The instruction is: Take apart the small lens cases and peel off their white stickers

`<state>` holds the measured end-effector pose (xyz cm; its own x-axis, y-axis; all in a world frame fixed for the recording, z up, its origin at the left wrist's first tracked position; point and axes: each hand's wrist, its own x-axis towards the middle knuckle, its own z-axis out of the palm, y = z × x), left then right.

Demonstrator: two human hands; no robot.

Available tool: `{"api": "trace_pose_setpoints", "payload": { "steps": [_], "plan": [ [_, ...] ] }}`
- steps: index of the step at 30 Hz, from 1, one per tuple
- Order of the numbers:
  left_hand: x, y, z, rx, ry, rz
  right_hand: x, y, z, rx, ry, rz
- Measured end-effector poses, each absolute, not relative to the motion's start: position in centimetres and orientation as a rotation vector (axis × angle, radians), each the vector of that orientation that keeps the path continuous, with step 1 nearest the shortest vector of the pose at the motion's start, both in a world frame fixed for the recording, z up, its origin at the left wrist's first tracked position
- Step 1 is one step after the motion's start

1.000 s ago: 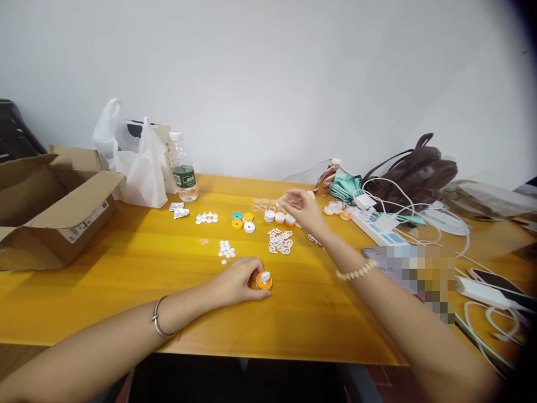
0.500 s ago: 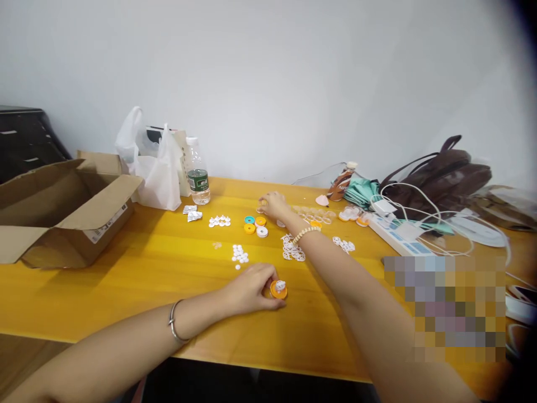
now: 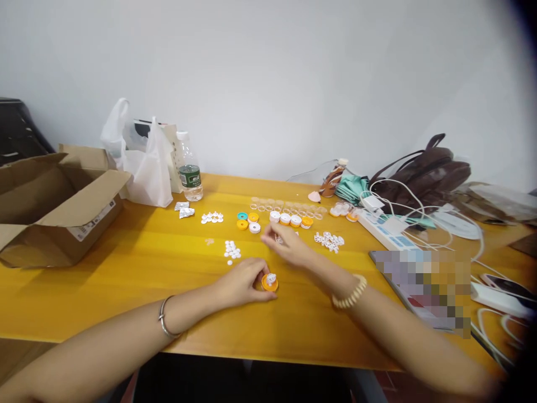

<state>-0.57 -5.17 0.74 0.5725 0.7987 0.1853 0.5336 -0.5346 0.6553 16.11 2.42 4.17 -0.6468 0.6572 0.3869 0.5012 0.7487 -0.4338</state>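
Observation:
My left hand (image 3: pixel 241 282) rests on the yellow table (image 3: pixel 138 263) with its fingers closed round a small orange round piece (image 3: pixel 269 282) that has a white part on top. My right hand (image 3: pixel 287 246) hovers just behind it, fingers pinched together; what they hold is too small to make out. Behind the hands lie white ring pieces (image 3: pixel 329 240), a heap of small white discs (image 3: pixel 230 250), a row of clear caps (image 3: pixel 287 206) and coloured round pieces in orange, teal and white (image 3: pixel 248 220).
An open cardboard box (image 3: pixel 50 207) stands at the left, with white plastic bags (image 3: pixel 140 162) and a water bottle (image 3: pixel 188 168) behind. At the right are a power strip with cables (image 3: pixel 390 229), a brown bag (image 3: pixel 423 173), a teal cloth (image 3: pixel 352 187) and a blurred flat item (image 3: pixel 423 280).
My right hand has drawn back from the far row of pieces toward my left hand. The left hand has kept its hold on the orange piece.

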Motion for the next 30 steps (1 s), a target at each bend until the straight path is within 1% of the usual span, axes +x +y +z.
{"api": "trace_pose_setpoints", "payload": {
  "steps": [3,6,11,14,16,20,24,27,30],
  "plan": [
    [-0.4,-5.0,0.6,2.263,1.065,0.649,17.6,-1.6,3.0,-0.838,-2.628,0.228],
    [-0.3,-4.9,0.3,2.247,1.065,0.682,18.0,-3.0,1.9,-0.761,-2.735,0.118],
    [0.0,-5.0,0.4,2.225,1.095,0.676,17.7,-2.7,0.3,-0.586,-2.674,-0.163],
    [0.1,-5.1,0.5,2.232,1.104,0.664,17.9,-2.8,-0.1,-0.502,-2.63,-0.204],
    [0.0,-5.1,0.5,2.233,1.1,0.671,18.1,-2.7,0.2,-0.509,-2.528,-0.17],
    [-0.3,-5.1,0.5,2.199,1.075,0.653,18.6,-2.1,2.7,-0.748,-2.087,-0.018],
    [-0.3,-5.1,0.4,2.183,1.094,0.658,17.9,-1.9,4.9,-0.703,-2.165,0.167],
    [-0.2,-5.0,0.3,2.208,1.082,0.665,16.9,-2.1,4.7,-0.822,-2.116,0.447],
    [-0.2,-5.1,0.3,2.278,1.076,0.708,16.4,-2.4,4.0,-0.899,-2.081,0.638]
  ]
}}
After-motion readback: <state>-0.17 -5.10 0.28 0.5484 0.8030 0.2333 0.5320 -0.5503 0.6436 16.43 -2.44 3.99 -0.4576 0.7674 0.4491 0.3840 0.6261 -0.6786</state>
